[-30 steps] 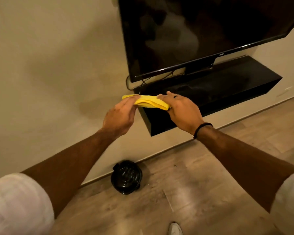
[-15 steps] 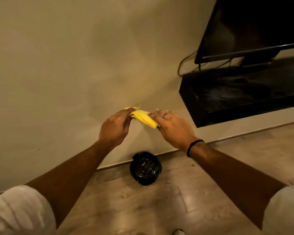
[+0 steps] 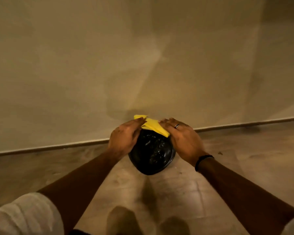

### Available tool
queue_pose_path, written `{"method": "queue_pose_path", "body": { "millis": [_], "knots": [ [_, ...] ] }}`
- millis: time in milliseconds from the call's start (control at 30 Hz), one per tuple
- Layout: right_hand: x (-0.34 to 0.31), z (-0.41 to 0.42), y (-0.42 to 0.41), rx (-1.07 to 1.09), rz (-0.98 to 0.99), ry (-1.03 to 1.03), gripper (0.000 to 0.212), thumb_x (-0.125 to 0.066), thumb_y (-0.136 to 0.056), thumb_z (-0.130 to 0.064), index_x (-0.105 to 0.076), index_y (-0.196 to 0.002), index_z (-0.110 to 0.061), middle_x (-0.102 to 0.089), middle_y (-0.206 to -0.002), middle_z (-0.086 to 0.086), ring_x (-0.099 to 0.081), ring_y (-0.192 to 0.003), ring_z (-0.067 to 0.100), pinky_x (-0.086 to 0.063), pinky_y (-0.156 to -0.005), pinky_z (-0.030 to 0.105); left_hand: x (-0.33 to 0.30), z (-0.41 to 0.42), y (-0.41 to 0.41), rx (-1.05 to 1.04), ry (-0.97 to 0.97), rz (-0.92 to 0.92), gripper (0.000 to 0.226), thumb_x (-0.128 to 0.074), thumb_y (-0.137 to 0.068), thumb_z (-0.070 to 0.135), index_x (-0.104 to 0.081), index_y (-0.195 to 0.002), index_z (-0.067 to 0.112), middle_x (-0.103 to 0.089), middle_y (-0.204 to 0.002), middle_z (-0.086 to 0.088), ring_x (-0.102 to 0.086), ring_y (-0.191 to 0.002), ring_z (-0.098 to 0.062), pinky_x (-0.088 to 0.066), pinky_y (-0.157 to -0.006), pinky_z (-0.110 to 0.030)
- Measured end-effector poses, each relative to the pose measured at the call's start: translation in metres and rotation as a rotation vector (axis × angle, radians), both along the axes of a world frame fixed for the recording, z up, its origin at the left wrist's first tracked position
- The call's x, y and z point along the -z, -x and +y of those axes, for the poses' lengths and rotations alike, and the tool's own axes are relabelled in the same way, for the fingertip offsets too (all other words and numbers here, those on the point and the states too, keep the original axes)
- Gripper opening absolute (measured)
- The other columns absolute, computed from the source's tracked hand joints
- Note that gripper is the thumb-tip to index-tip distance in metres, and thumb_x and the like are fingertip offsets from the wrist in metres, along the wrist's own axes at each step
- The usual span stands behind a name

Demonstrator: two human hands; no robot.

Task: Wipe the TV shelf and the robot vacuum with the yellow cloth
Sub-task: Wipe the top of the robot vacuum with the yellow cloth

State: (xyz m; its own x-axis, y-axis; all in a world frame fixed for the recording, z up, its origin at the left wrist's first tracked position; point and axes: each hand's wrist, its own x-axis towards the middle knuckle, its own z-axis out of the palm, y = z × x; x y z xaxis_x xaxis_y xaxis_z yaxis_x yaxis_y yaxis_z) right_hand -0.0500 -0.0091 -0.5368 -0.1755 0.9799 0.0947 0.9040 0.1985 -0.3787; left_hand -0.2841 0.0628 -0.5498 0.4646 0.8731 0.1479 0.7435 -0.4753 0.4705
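Observation:
The yellow cloth (image 3: 151, 125) is folded and stretched between both hands. My left hand (image 3: 123, 137) pinches its left end and my right hand (image 3: 182, 138), with a ring and a black wristband, holds its right end. Directly below the cloth and between my hands is the round black robot vacuum (image 3: 152, 152), on the wooden floor close to the wall; its glossy top shows pale specks. Whether the cloth touches the vacuum I cannot tell. The TV shelf is out of view.
A plain beige wall (image 3: 143, 56) fills the upper half, meeting the wooden floor (image 3: 244, 158) at a baseboard (image 3: 49, 147). My two feet (image 3: 122, 221) show blurred at the bottom edge.
The view has swung left and down, away from the TV and shelf. Both hands carried the cloth from the shelf's left end down to just above the robot vacuum.

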Motion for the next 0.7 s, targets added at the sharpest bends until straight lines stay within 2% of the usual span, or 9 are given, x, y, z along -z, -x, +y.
{"method": "queue_pose_path", "body": {
  "millis": [133,300,367,433,500,600,700],
  "knots": [
    [0.095,0.003,-0.003,0.015,-0.022,0.024,0.053,-0.049,-0.100,-0.007,-0.045,-0.151,-0.022,-0.053,-0.152,0.005,-0.046,-0.142,0.027,-0.039,-0.116,0.044,0.095,0.008,-0.006,-0.015,-0.011,0.012,0.041,-0.060,-0.097,0.019,-0.065,-0.136,0.031,-0.065,-0.142,0.006,-0.067,-0.122,-0.021,-0.058,-0.094,-0.038],
    [0.173,0.014,-0.004,-0.017,-0.041,0.044,0.058,-0.050,-0.097,-0.009,-0.042,-0.153,-0.025,-0.051,-0.153,0.005,-0.046,-0.141,0.027,-0.041,-0.115,0.045,0.177,0.015,-0.002,-0.029,-0.015,-0.003,0.038,-0.063,-0.095,0.018,-0.069,-0.131,0.029,-0.060,-0.148,-0.001,-0.057,-0.136,-0.021,-0.050,-0.109,-0.039],
    [0.190,0.014,-0.006,-0.017,-0.048,0.061,0.061,-0.053,-0.095,-0.016,-0.040,-0.153,-0.026,-0.053,-0.150,0.004,-0.050,-0.134,0.027,-0.045,-0.109,0.045,0.198,0.010,0.000,-0.076,0.013,-0.013,0.045,-0.063,-0.096,0.026,-0.060,-0.142,0.024,-0.052,-0.156,-0.007,-0.048,-0.144,-0.026,-0.043,-0.117,-0.041],
    [0.201,0.015,-0.007,-0.029,-0.087,0.044,0.064,-0.054,-0.092,-0.028,-0.037,-0.154,-0.027,-0.055,-0.146,0.005,-0.053,-0.126,0.028,-0.049,-0.103,0.045,0.214,0.003,0.004,-0.176,0.069,-0.008,0.065,-0.058,-0.098,0.042,-0.040,-0.155,0.016,-0.038,-0.164,-0.011,-0.035,-0.152,-0.028,-0.033,-0.123,-0.042],
    [0.206,0.020,-0.008,-0.049,-0.139,0.012,0.069,-0.054,-0.091,-0.041,-0.033,-0.155,-0.028,-0.054,-0.146,0.005,-0.053,-0.120,0.028,-0.049,-0.098,0.044,0.227,-0.003,0.009,-0.255,0.100,-0.023,0.075,-0.050,-0.099,0.049,-0.029,-0.159,0.009,-0.028,-0.168,-0.013,-0.025,-0.156,-0.028,-0.025,-0.127,-0.042],
    [0.211,0.033,-0.004,-0.101,-0.194,-0.015,0.081,-0.049,-0.090,-0.063,-0.022,-0.159,-0.030,-0.042,-0.158,0.004,-0.046,-0.134,0.030,-0.045,-0.106,0.045,0.242,-0.012,0.011,-0.284,0.142,-0.073,0.072,-0.042,-0.102,0.047,-0.025,-0.160,0.009,-0.022,-0.171,-0.011,-0.020,-0.158,-0.026,-0.021,-0.128,-0.042],
    [0.219,0.046,0.012,-0.169,-0.198,0.006,0.084,-0.043,-0.092,-0.069,-0.014,-0.160,-0.031,-0.025,-0.168,0.001,-0.028,-0.151,0.028,-0.031,-0.121,0.046,0.251,-0.018,0.002,-0.340,0.171,-0.139,0.064,-0.042,-0.106,0.038,-0.023,-0.161,0.011,-0.020,-0.172,-0.008,-0.020,-0.158,-0.024,-0.019,-0.128,-0.038]
  ]
}}
